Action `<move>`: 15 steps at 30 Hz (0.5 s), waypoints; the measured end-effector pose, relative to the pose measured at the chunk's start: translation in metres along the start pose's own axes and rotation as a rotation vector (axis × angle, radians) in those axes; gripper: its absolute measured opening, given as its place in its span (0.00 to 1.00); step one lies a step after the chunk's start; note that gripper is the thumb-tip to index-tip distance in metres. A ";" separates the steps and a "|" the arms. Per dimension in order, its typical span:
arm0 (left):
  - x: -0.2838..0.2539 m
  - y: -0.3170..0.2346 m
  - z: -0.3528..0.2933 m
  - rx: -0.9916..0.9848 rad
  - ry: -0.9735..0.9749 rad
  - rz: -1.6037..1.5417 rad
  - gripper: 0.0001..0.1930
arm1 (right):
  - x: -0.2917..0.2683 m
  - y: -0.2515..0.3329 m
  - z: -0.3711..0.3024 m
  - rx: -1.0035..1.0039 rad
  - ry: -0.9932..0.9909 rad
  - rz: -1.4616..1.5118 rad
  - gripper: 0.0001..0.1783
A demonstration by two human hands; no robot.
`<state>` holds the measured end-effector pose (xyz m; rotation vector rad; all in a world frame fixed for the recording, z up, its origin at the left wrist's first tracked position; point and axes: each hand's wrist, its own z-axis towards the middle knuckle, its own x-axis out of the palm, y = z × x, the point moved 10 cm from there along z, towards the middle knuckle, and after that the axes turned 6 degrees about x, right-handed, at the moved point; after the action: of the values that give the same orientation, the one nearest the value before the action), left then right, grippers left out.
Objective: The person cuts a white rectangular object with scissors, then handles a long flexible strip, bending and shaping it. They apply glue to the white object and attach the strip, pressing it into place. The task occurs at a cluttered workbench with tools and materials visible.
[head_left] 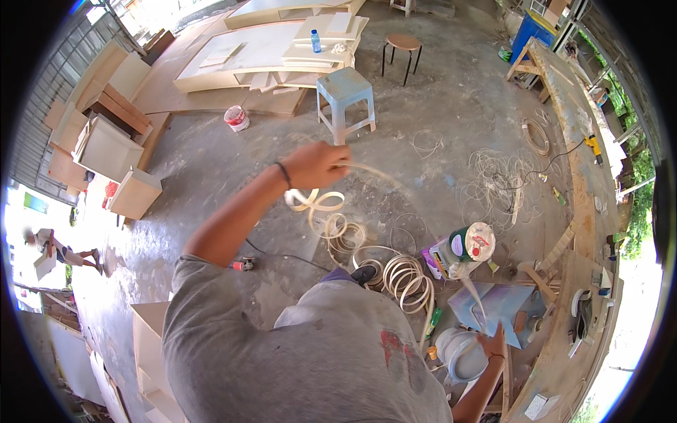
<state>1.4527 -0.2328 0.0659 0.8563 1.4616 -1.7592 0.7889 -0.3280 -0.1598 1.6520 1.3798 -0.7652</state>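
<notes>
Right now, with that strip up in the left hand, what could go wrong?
The pale strip in the left hand might snag or tangle. Loose coils lie beside the shoe, so a step could catch them. The lidded tub stands close to those coils, and a tug might knock it. The right hand is right by the white bucket, so a careless swing could tip it.
</notes>
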 end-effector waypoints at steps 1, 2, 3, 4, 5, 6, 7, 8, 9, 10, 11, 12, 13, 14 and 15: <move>0.006 -0.020 0.013 0.057 -0.010 0.050 0.07 | -0.019 0.060 -0.007 -0.190 -0.090 0.136 0.59; 0.019 -0.046 0.025 0.088 0.026 0.073 0.08 | -0.054 0.157 -0.041 -0.385 -0.136 0.298 0.58; 0.036 -0.072 0.037 0.125 0.060 0.096 0.09 | -0.075 0.223 -0.060 -0.562 -0.278 0.290 0.57; 0.058 -0.100 0.048 0.219 0.068 0.111 0.10 | -0.086 0.276 -0.079 -0.689 -0.357 0.327 0.55; 0.077 -0.124 0.055 0.311 0.084 0.119 0.11 | -0.092 0.324 -0.094 -0.760 -0.377 0.379 0.53; 0.091 -0.136 0.061 0.320 0.146 0.125 0.10 | -0.092 0.366 -0.106 -0.832 -0.426 0.348 0.46; 0.101 -0.151 0.067 0.338 0.205 0.126 0.10 | -0.095 0.388 -0.112 -0.896 -0.477 0.307 0.40; 0.113 -0.162 0.070 0.357 0.261 0.129 0.09 | -0.078 0.380 -0.089 -0.815 -0.326 0.360 0.31; 0.110 -0.155 0.073 0.350 0.266 0.029 0.08 | -0.054 0.365 -0.066 -0.735 -0.179 0.424 0.22; 0.096 -0.134 0.075 0.323 0.263 -0.062 0.07 | -0.059 0.344 -0.066 -0.788 -0.382 0.326 0.11; 0.095 -0.102 0.070 0.237 0.290 -0.214 0.08 | -0.058 0.312 -0.058 -0.664 -0.382 0.243 0.10; 0.088 -0.074 0.062 0.180 0.298 -0.275 0.11 | -0.053 0.268 -0.042 -0.588 -0.372 0.239 0.09; 0.083 -0.048 0.051 0.105 0.327 -0.311 0.11 | -0.055 0.226 -0.037 -0.568 -0.381 0.218 0.07; 0.078 -0.026 0.037 0.023 0.358 -0.342 0.11 | -0.046 0.176 -0.026 -0.451 -0.386 0.153 0.04; 0.077 -0.003 0.023 -0.004 0.373 -0.284 0.11 | -0.037 0.119 -0.018 -0.332 -0.400 0.080 0.06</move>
<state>1.4060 -0.2625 0.0068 1.0603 1.9062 -1.8672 0.8964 -0.3359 -0.0942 1.2098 1.0819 -0.7273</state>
